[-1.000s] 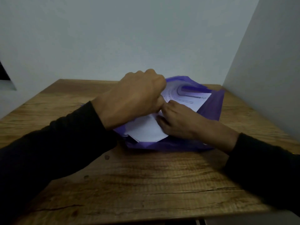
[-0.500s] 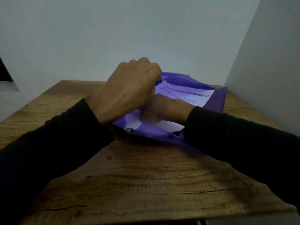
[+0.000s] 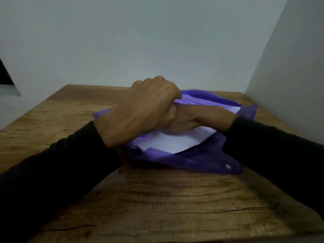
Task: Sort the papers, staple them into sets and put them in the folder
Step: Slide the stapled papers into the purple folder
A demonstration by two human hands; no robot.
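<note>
A: The white papers (image 3: 168,142) are lying half inside the purple plastic folder (image 3: 201,160), which is sitting open on the wooden desk (image 3: 157,199), toward the far right corner by the wall. Their near edge is bowing upward out of the pocket.

B: And the hands?

A: The left hand (image 3: 140,113) is hovering over the folder with its fingers curled tight, apparently pinching the top flap or a sheet edge; which one, I cannot tell. The right hand (image 3: 189,118) is reaching in underneath it, pressing on the papers, but its fingers are hidden, so I cannot tell whether they are gripping anything.

B: What are you worrying about?

A: I think the sheets are buckling. If the right hand is pushing while that curved edge is catching on the pocket's lip, the stack may crease or the sets may slide apart. The thin flap may also be folding under, and the folder itself could be skidding toward the wall (image 3: 289,85).
</note>
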